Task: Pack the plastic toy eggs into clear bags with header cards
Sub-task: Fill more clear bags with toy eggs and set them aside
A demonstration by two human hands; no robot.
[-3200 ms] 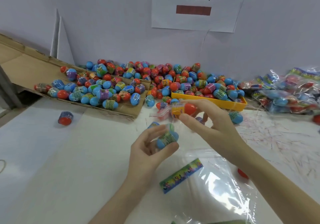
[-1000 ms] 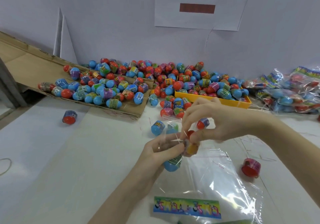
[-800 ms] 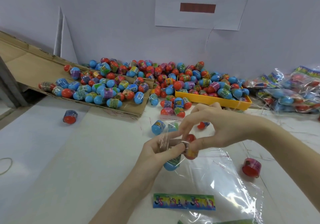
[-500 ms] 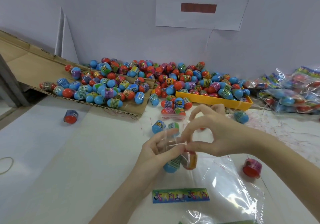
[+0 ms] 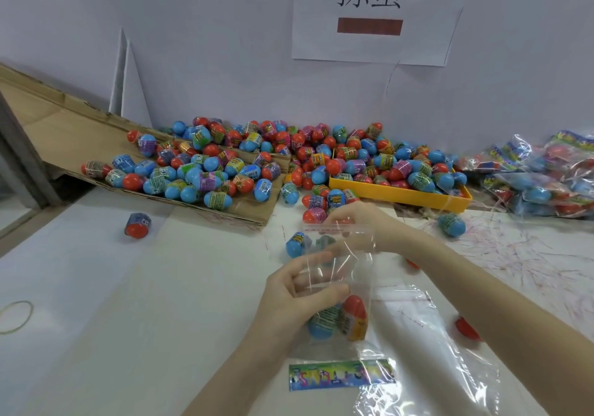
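Clear bag (image 5: 340, 274) now hangs upright, gripped by the left hand (image 5: 295, 293); two eggs (image 5: 337, 319) have dropped to its bottom; the right hand (image 5: 356, 226), earlier pinching, reaches behind, grip unclear.

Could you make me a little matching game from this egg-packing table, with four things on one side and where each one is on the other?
Things:
1. yellow tray
2. rubber band
3. header card
4. blue egg and orange egg

Places:
A. flat on the table nearest the camera, under the hands
B. inside the clear bag held by the left hand
C. far left edge of the table, alone
D. at the back by the wall, heaped with eggs

Pairs: 1-D, 2-C, 3-A, 4-B
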